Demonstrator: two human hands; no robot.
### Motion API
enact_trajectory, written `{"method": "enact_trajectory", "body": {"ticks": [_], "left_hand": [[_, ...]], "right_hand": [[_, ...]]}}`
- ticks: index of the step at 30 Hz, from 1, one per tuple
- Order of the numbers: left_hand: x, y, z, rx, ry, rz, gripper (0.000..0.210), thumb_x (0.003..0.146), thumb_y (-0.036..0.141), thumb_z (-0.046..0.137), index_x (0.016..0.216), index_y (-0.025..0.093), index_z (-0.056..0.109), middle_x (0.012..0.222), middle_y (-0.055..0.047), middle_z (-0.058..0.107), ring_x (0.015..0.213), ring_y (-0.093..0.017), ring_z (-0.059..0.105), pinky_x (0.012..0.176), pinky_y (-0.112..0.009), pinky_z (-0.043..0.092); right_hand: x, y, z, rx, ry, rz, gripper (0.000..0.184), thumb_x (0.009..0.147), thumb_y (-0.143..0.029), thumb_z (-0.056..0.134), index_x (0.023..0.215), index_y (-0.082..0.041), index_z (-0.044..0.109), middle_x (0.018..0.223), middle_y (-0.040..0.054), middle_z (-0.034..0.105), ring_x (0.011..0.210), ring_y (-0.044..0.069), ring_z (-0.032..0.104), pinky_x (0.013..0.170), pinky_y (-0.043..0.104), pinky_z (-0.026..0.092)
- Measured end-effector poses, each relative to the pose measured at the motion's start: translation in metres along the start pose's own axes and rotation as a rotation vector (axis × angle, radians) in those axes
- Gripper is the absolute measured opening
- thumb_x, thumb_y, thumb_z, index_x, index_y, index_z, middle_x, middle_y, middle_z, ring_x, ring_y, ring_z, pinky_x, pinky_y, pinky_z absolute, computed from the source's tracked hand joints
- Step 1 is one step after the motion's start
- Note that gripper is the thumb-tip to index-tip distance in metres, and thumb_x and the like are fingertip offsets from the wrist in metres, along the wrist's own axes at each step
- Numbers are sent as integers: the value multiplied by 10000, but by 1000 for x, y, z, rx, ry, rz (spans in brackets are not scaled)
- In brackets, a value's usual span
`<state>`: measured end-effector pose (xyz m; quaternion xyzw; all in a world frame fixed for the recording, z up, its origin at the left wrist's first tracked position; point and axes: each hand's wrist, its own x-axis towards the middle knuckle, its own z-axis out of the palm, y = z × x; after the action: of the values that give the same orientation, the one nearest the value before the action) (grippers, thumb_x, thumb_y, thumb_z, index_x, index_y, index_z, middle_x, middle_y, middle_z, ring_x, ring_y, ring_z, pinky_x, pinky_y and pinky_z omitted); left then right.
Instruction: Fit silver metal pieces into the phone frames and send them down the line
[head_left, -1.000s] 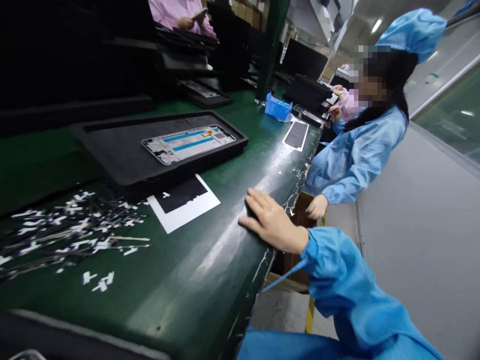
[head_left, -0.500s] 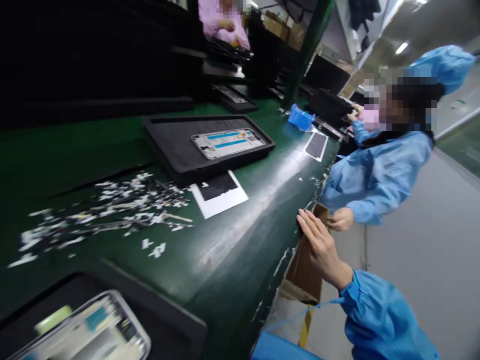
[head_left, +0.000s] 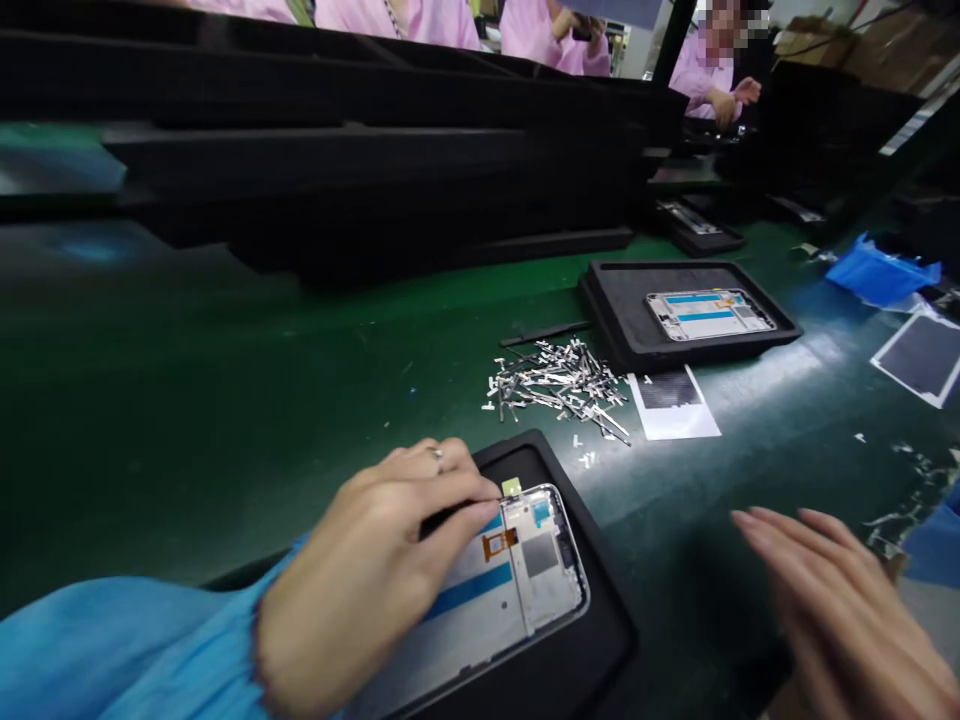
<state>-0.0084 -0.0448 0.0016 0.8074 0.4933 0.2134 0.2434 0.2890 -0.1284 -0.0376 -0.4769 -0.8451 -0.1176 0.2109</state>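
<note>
A silver phone frame [head_left: 551, 590] with blue strips and an orange flex cable lies in a black foam tray [head_left: 600, 660] in front of me. My left hand [head_left: 382, 550] reaches over it, thumb and forefinger pinched at its far edge beside a small pale-green tab [head_left: 511, 487]. The hand covers the left part of the frame. My right hand [head_left: 855, 600] is held to the right of the tray, apart from it, with fingers stretched out and nothing visible in them; it is slightly blurred.
Beyond the tray lies a pile of small black and white strips [head_left: 559, 380] next to a partly used sticker sheet [head_left: 682, 405]. A second black tray [head_left: 615, 340] holds another phone frame [head_left: 712, 315]. To the right are a blue bin [head_left: 881, 270] and another sheet [head_left: 922, 355]. People in pink sit opposite.
The view has swung left. My right hand has left the cardboard box at the table edge and is now near the tray. My left hand has come into view at the phone frame.
</note>
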Motion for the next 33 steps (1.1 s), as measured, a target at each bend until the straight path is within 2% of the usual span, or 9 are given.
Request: {"method": "enact_trajectory", "body": {"ticks": [2,5,8,14,19,22,25,29,33], "left_hand": [[6,4,8,33,-37,5,246,778,263,419,658,221,630,677,16,609,640,-145,542,580,-255,418],[7,3,16,57,-64,-3,200,761,207,442,665,215,617,651,22,610,619,-146,527,572,-261,402],[6,0,20,64,-36,14,179,765,193,444,674,209,598,637,24,605,610,-147,518,566,-260,390],[4,-5,15,32,-97,58,270,837,194,336,680,218,555,726,25,591,663,-141,520,597,-254,395],[0,-13,13,64,65,134,174,804,174,403,780,237,563,759,36,574,704,-121,542,650,-228,412],[-2,-15,14,90,15,130,123,792,195,461,823,257,562,747,62,575,696,-108,542,688,-226,411],[-1,-13,16,85,-48,108,132,789,194,448,739,232,564,688,51,571,643,-116,534,639,-238,413],[4,-7,18,108,15,110,235,787,147,365,646,194,547,656,11,579,611,-140,531,588,-260,412],[8,-4,20,131,19,117,318,795,103,292,603,171,536,623,-11,569,580,-144,519,570,-267,417]], "right_hand": [[40,-23,6,104,-50,-251,297,889,-107,262,1033,-63,519,970,112,604,949,200,539,888,366,345],[82,-49,15,142,87,-390,429,877,-16,152,927,-104,569,839,48,637,806,151,565,854,332,333],[100,-63,23,110,11,-477,400,855,18,205,898,-97,585,822,35,637,744,147,562,792,317,364],[101,-66,39,134,63,-482,346,853,7,248,858,-75,583,808,67,639,681,153,565,678,303,406],[104,-64,40,171,59,-456,375,865,11,225,820,-107,578,788,40,647,654,131,565,652,272,414],[104,-64,43,184,62,-442,362,870,-1,234,818,-106,576,797,50,648,632,129,557,641,267,415],[101,-64,46,201,72,-442,370,878,-14,227,825,-105,582,819,55,646,616,124,541,637,264,410],[99,-64,48,186,85,-460,369,873,-8,238,806,-114,585,821,48,646,627,127,537,636,267,399],[100,-65,48,168,63,-435,390,874,-5,226,785,-129,585,848,39,647,657,128,549,657,273,391]]}}
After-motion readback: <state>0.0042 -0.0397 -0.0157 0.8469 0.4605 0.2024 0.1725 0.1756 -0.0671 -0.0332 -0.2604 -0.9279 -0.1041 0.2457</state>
